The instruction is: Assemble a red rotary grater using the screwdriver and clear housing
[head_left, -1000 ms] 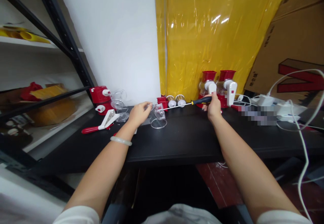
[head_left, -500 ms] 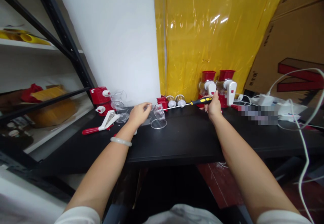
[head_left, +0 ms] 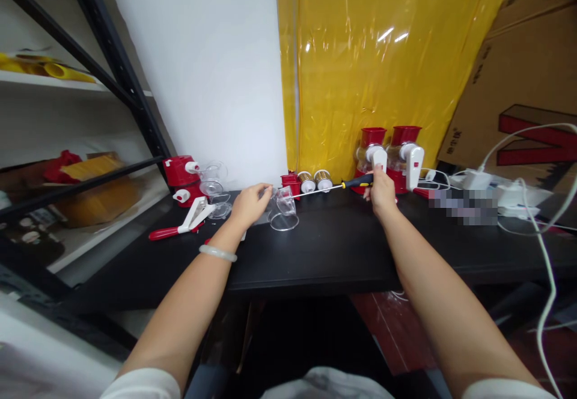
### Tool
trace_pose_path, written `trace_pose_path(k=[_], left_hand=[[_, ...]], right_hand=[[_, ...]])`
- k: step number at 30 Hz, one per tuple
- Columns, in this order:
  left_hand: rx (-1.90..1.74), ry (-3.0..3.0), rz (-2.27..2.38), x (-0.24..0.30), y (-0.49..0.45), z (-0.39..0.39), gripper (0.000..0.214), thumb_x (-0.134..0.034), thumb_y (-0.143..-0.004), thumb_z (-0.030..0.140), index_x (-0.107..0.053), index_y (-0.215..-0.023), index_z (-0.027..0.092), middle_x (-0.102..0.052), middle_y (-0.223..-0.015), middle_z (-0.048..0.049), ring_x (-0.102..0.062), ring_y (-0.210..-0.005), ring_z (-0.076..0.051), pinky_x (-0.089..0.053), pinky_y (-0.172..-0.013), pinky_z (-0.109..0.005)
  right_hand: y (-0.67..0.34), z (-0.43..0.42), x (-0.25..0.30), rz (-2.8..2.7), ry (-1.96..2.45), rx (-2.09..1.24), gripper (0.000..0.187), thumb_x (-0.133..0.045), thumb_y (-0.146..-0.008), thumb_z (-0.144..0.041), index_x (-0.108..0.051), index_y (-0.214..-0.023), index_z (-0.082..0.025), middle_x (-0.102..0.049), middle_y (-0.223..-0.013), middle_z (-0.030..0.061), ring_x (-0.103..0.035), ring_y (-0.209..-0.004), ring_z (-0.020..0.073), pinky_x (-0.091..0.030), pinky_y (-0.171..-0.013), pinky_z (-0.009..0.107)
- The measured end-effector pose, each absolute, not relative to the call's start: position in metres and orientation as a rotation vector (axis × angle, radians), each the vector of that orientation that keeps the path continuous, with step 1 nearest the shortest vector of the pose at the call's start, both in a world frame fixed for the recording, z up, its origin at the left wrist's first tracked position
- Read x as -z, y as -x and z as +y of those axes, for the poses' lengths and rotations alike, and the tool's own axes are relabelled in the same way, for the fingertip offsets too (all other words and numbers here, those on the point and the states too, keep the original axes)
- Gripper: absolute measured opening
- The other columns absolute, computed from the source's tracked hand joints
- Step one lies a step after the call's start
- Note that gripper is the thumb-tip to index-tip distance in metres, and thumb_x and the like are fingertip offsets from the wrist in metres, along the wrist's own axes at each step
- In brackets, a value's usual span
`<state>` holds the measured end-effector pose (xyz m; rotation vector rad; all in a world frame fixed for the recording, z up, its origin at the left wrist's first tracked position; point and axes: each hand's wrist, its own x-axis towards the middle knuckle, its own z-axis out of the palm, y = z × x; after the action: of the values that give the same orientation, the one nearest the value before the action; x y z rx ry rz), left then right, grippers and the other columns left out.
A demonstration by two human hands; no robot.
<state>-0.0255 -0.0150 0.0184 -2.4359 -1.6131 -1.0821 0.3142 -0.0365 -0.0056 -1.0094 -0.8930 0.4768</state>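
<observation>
Two bare hands are working over a matte black tabletop (head_left: 324,255). The left hand (head_left: 250,204) is pinching the rim of a clear moulded plastic housing with a round ring base (head_left: 283,208), fingers curling narrow around its thin, glassy wall; the piece is sitting on the table just in front of the white wall. The right hand (head_left: 381,191) is wrapping its fingers tight around the black-and-yellow rubbery handle of a screwdriver with a slim steel shaft (head_left: 336,186), whose tip is pointing left into the clear housing.

Behind the shaft, a small red plastic block (head_left: 289,182) and two short metal drums with gold mesh sides (head_left: 315,180) are standing against glossy, crinkled yellow plastic sheeting (head_left: 374,56). Two red-and-white rotary graters with white crank handles (head_left: 393,156) are standing just beyond the right hand.

Compared with half a second earlier, both hands are keeping their grips, with the screwdriver handle sitting slightly lower.

Both forearms are reaching straight forward, wrists level; a pale smooth bangle (head_left: 218,253) is circling the left wrist.
</observation>
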Motion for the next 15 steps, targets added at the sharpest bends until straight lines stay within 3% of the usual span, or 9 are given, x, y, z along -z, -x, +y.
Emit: trace_pose_path(k=[3, 5, 7, 9, 11, 15], left_hand=[[1.085, 2.442, -1.617, -0.0187, 0.0252, -0.0150, 0.041, -0.041, -0.094, 0.048, -0.071, -0.110, 0.025, -0.075, -0.108, -0.0040, -0.067, -0.090, -0.022, -0.046, -0.076, -0.028], [1.087, 2.451, -1.618, -0.0190, 0.0249, -0.0154, 0.042, -0.041, -0.094, 0.049, -0.071, -0.110, 0.025, -0.075, -0.107, -0.0039, -0.067, -0.092, -0.022, -0.046, -0.076, -0.028], [1.093, 2.456, -1.614, -0.0194, 0.0247, -0.0157, 0.042, -0.041, -0.094, 0.049, -0.071, -0.110, 0.025, -0.075, -0.106, -0.0038, -0.067, -0.094, -0.022, -0.046, -0.077, -0.028], [1.098, 2.459, -1.609, -0.0195, 0.0247, -0.0158, 0.042, -0.041, -0.094, 0.049, -0.071, -0.110, 0.025, -0.075, -0.106, -0.0039, -0.067, -0.096, -0.022, -0.046, -0.078, -0.028], [1.100, 2.461, -1.605, -0.0193, 0.0250, -0.0155, 0.042, -0.041, -0.094, 0.049, -0.071, -0.110, 0.025, -0.075, -0.106, -0.0040, -0.067, -0.096, -0.023, -0.046, -0.078, -0.029], [1.106, 2.462, -1.601, -0.0183, 0.0260, -0.0146, 0.042, -0.041, -0.094, 0.049, -0.071, -0.110, 0.025, -0.075, -0.107, -0.0038, -0.067, -0.097, -0.023, -0.046, -0.079, -0.029]], right_hand=[[-0.3152, -0.0337, 0.0073, -0.904, 0.841, -0.635, 0.052, -0.039, -0.084, -0.069, -0.059, -0.090, -0.022, -0.068, -0.070, 0.0033, -0.066, -0.058, 0.0174, -0.050, -0.042, 0.026], [-0.3155, -0.0316, 0.0081, -0.921, 0.723, -0.701, 0.042, -0.043, -0.084, -0.061, -0.058, -0.099, -0.025, -0.072, -0.093, 0.0042, -0.070, -0.082, 0.0205, -0.057, -0.053, 0.031], [-0.3156, -0.0303, 0.0082, -0.929, 0.654, -0.725, 0.036, -0.051, -0.081, -0.053, -0.056, -0.103, -0.026, -0.072, -0.101, 0.0037, -0.070, -0.092, 0.0217, -0.059, -0.060, 0.035], [-0.3156, -0.0303, 0.0073, -0.931, 0.658, -0.722, 0.036, -0.058, -0.078, -0.050, -0.057, -0.103, -0.025, -0.073, -0.092, 0.0033, -0.071, -0.084, 0.0212, -0.059, -0.060, 0.035], [-0.3156, -0.0311, 0.0060, -0.926, 0.738, -0.674, 0.037, -0.062, -0.076, -0.053, -0.060, -0.097, -0.022, -0.069, -0.074, 0.0014, -0.069, -0.064, 0.0186, -0.056, -0.051, 0.030], [-0.3159, -0.0338, 0.0048, -0.922, 0.923, -0.553, 0.043, -0.060, -0.077, -0.062, -0.063, -0.084, -0.019, -0.054, -0.047, -0.0034, -0.051, -0.034, 0.0118, -0.037, -0.032, 0.021]])
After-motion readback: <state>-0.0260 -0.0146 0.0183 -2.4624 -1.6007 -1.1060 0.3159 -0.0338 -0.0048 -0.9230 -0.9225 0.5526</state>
